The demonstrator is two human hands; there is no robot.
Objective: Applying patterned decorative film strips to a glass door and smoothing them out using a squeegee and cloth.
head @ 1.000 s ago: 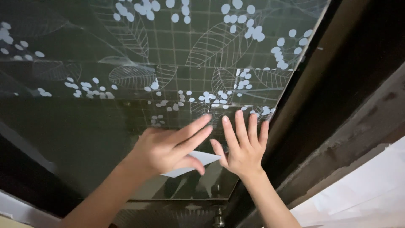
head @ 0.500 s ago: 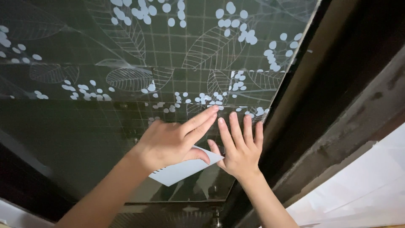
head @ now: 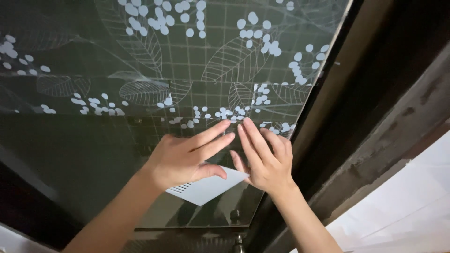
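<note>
A dark glass pane (head: 93,154) carries a translucent film (head: 201,61) printed with white leaves, dots and a grid. My left hand (head: 183,157) presses a flat white card (head: 206,187) against the lower part of the glass, thumb under it and fingers stretched up to the right. Right beside it, my right hand (head: 262,157) lies flat on the glass with fingers spread upward, its thumb touching the card's right tip. Both hands sit near the film's lower right corner.
A dark, worn window frame (head: 375,117) runs diagonally along the right of the glass. A pale surface (head: 412,206) shows at the lower right. A small metal fitting (head: 239,241) sits at the pane's bottom edge.
Both hands have stayed together on the glass; the right hand's fingers have drawn closer together and the white card has shifted slightly under the left hand.
</note>
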